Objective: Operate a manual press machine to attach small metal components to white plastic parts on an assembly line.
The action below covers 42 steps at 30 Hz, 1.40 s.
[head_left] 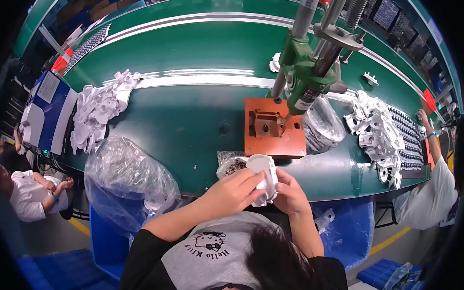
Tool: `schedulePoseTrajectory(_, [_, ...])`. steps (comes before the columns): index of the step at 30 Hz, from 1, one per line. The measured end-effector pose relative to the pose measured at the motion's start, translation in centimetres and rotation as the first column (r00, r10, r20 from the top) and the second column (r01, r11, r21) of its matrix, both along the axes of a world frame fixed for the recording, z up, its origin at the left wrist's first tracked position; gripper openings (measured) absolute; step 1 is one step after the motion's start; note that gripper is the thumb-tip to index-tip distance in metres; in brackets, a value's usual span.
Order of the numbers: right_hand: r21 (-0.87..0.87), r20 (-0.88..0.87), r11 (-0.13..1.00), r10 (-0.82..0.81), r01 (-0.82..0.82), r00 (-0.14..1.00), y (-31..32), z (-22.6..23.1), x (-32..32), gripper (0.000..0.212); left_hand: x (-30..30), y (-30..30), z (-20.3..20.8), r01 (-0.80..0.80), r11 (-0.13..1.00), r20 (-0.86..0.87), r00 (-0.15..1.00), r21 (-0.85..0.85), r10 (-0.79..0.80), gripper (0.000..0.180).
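Observation:
Between my two hands, close to the table's front edge, is a white moulded plastic part point(262, 164) with a rounded top and an uneven rim. My left hand point(234, 190) grips it from the left, thumb and fingers against its face. On its right edge, the fingers of my right hand point(290, 192) are closed around the side. Just behind the part lies a small clear bag point(224, 168) of little brown metal pieces, partly covered by my left hand and the part. An orange fixture block point(252, 142) with a recessed nest stands beyond, beneath a green bench press point(308, 76).
White plastic parts lie heaped at left point(98, 109) and right point(378, 132). Beside the right heap is a tray of dark pieces point(407, 136). A clear bag point(126, 164) hangs over a blue bin point(106, 243). Another person's arm point(434, 144) reaches in at right.

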State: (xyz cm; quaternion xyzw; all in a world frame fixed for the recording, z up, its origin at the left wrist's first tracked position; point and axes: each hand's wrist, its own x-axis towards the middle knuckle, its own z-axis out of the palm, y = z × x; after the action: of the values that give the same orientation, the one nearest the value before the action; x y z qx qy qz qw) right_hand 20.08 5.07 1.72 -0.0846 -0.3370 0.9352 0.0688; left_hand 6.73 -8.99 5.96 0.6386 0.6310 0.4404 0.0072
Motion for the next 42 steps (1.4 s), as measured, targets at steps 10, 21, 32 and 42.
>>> schedulePoseTrajectory(10, [-0.374,-0.087,0.927,-0.048,0.012,0.995,1.8,0.2,0.1,0.052,-1.6,2.6,-0.1,0.153,0.984,-0.103,0.984,0.096,-0.143,0.052])
schedulePoseTrajectory(21, [0.991,-0.01,0.089,-0.704,0.102,0.711,15.9,0.1,-4.6,0.027,-5.3,6.5,0.5,-0.128,0.991,-0.383,0.918,-0.047,0.101,0.014])
schedulePoseTrajectory(32, [0.805,-0.27,-0.494,-0.798,-0.329,0.538,23.1,-6.6,-13.1,0.02,-4.4,11.0,-3.2,-0.157,0.987,-0.341,0.929,-0.015,0.143,0.017])
schedulePoseTrajectory(42, [0.828,-0.221,-0.472,-0.771,-0.303,0.597,22.9,-5.7,-11.8,0.019,-4.5,11.2,-3.6,-0.152,0.988,-0.349,0.926,0.0,0.142,0.015])
